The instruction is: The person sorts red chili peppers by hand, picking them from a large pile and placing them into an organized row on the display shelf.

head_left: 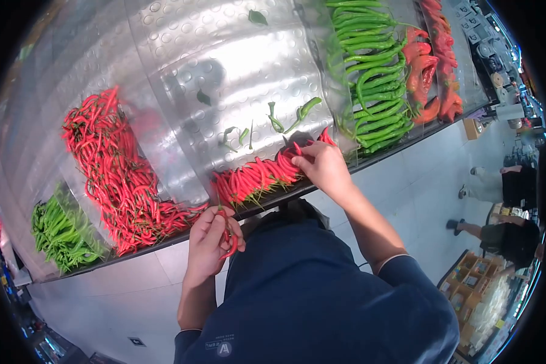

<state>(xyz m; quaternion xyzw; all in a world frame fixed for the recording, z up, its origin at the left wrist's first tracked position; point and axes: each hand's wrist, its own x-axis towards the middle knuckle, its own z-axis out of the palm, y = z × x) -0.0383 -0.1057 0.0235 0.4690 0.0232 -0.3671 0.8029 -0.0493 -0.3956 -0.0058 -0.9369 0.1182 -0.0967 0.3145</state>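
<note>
My left hand (215, 239) is closed around a few slim red chili peppers (229, 244), in front of the display's near edge. My right hand (325, 167) reaches over the right part of a neat row of red chili peppers (255, 180), whose green stems point toward me. Between its thumb and fingers is a red chili pepper (297, 148); the hand partly covers the row's end. Left of the row lies a large loose pile of red chili peppers (118, 173). Loose green pepper pieces (276, 118) lie behind the row on the dimpled metal surface (242, 79).
Clear dividers (164, 109) separate the sections. Long green peppers (376, 79) and larger red peppers (421, 67) lie at right, small green chilies (64, 233) at far left. Two people (519, 236) stand on the floor at right, near a wooden shelf (467, 276).
</note>
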